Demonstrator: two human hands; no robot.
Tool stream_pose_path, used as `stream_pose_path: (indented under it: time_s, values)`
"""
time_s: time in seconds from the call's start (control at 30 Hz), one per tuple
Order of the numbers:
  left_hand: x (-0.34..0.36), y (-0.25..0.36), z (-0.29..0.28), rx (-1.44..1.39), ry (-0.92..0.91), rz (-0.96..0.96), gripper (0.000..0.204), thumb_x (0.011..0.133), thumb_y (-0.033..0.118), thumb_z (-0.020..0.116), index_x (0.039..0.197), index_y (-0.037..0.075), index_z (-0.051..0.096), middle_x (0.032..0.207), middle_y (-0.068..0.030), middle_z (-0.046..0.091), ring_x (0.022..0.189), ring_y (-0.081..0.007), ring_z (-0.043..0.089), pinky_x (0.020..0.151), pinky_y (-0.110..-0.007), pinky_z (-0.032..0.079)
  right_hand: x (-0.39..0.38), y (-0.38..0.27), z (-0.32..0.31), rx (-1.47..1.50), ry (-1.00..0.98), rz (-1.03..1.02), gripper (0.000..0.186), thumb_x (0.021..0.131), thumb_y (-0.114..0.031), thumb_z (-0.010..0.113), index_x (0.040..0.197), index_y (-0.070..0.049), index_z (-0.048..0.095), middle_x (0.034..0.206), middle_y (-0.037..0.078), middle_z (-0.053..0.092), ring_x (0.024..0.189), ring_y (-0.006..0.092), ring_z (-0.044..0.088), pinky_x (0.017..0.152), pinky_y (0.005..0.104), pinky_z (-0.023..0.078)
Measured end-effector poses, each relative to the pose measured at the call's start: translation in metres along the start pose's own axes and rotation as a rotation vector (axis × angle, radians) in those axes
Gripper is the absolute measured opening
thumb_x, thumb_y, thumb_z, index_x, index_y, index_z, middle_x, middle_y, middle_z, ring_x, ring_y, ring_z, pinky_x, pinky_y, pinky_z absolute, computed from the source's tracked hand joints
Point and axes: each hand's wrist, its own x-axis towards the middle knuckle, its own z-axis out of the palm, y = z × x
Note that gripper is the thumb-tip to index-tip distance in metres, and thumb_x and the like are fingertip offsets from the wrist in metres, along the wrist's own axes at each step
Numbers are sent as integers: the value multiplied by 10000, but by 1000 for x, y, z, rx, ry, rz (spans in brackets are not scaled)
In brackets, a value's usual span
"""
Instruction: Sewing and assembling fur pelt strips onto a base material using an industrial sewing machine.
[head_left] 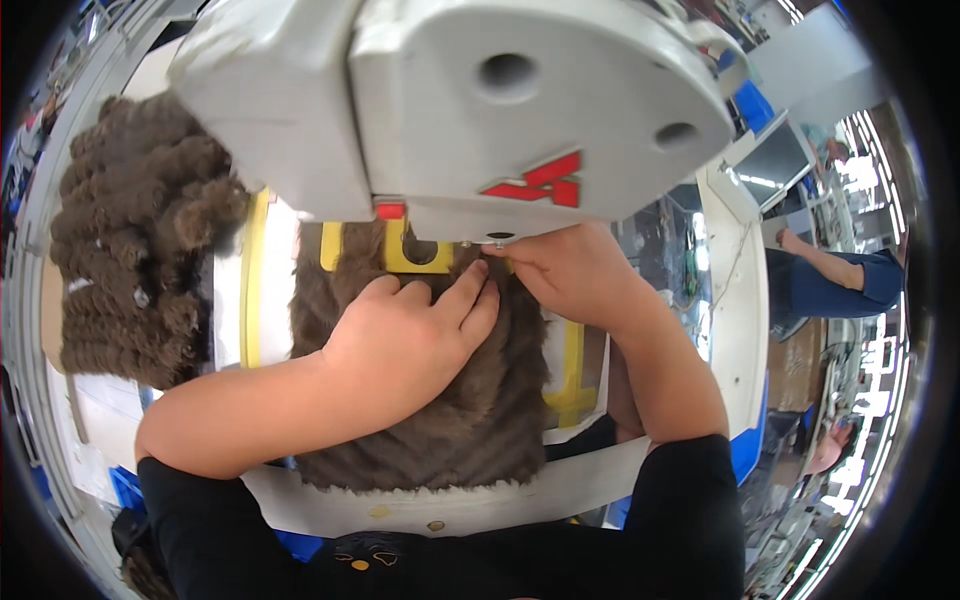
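Note:
A brown fur piece lies spread on the work surface beneath a large white machine head, likely a sewing machine. My left hand rests on the fur, two fingers stretched toward the machine's lower edge and the others bent. Beside those fingertips, my right hand has its fingers bent together at the machine's underside; what they hold, if anything, is hidden. A yellow plate with a rounded cutout sits on the fur, just left of both hands' fingertips.
A tall pile of brown fur pieces stands at the left. Yellow strips run along the work surface. A monitor stands at the right, with another person beyond it. The white table edge curves in front of me.

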Motion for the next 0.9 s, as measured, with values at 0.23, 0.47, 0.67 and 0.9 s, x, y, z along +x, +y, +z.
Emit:
stream_pose_path:
  time_s: [0.23,0.47,0.67,0.9]
  values:
    - [-9,11,4,39,-44,-53,483,775,166,632,1236,22,662,1254,-148,708,574,-135,585,566,-297,464,5,-5,-2,23,-38,55,254,857,-74,630,1044,-92,801,918,133,755,856,347,714,765,444,571]
    - [-7,14,4,26,-90,-70,489,790,163,635,1254,11,647,1251,-171,703,581,-137,607,572,-299,481,3,-2,1,38,-24,71,259,861,-64,629,1058,-84,796,949,135,754,866,360,706,764,437,568]
    - [-3,10,3,35,-149,-70,490,810,155,628,1279,12,636,1300,-202,679,625,-147,664,601,-307,511,4,-2,-2,27,-57,106,238,868,-64,614,1038,-72,781,939,159,732,876,386,688,764,469,551]
    - [2,3,3,13,-159,-72,485,836,139,607,1302,4,620,1344,-209,653,651,-165,686,641,-314,529,3,6,-5,-9,-57,114,201,875,-79,614,1020,-55,751,911,162,715,861,405,673,751,485,539]
